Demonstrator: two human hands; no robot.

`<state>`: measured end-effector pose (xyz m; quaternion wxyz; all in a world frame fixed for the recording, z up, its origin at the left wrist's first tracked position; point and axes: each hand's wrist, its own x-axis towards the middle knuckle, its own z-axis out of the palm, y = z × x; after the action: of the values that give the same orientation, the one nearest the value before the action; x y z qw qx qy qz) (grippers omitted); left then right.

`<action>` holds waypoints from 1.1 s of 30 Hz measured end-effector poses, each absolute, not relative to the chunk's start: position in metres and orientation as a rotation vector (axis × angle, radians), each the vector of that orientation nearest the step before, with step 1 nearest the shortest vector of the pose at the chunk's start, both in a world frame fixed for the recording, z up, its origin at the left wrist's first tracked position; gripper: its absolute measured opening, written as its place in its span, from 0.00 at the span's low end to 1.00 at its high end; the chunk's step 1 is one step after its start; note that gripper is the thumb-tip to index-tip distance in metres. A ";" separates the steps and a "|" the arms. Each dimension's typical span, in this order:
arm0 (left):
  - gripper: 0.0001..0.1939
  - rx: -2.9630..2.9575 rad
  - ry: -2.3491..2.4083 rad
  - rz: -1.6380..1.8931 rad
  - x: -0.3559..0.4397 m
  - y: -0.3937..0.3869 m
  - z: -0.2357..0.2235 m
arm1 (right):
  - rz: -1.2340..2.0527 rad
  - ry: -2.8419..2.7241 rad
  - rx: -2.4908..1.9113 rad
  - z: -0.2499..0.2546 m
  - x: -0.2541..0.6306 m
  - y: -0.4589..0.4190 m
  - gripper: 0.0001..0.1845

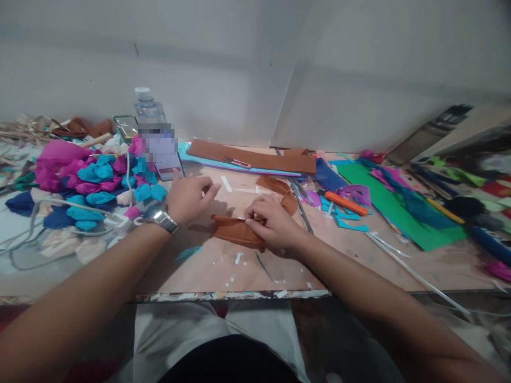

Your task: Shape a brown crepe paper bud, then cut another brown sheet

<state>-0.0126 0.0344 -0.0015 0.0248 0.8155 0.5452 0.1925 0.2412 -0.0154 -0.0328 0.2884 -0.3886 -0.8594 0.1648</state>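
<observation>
My left hand (191,198), with a watch on its wrist, reaches to a phone (163,157) propped upright. One finger is at the lower part of its screen; the hand holds nothing and its fingers are apart. With thumb and fingers, my right hand (275,223) pinches a folded brown strip (231,231) of thin, cloth-like material just above the table. Another brown piece (273,184) lies partly behind that hand. Scissors (301,205) seem to lie beside it, partly hidden.
Pink, blue and cream bundles (96,181) and a white cable (30,229) crowd the left. Behind the phone stands a bottle (147,109). A flat brown strip (255,157) lies at the back. An orange cutter (346,203), a green sheet (399,207) and scraps spread rightward.
</observation>
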 end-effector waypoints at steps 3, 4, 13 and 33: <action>0.24 2.464 1.779 0.494 -0.010 0.044 0.002 | 0.442 -2.299 -1.023 -0.034 0.240 -0.016 0.04; 0.24 2.452 1.793 0.467 -0.008 0.047 0.003 | 0.447 -2.303 -1.022 -0.034 0.240 -0.016 0.04; 0.24 2.344 1.940 0.426 0.013 0.086 0.009 | 0.453 -2.322 -1.026 -0.036 0.242 -0.016 0.03; 0.27 2.371 1.148 0.339 0.019 0.027 0.001 | 0.457 -2.307 -1.079 -0.036 0.242 -0.015 0.02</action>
<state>0.0186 0.0272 0.0008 0.2406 0.8664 0.4196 0.1240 0.2418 -0.0150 -0.0359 0.2733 -0.4011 -0.8576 0.1700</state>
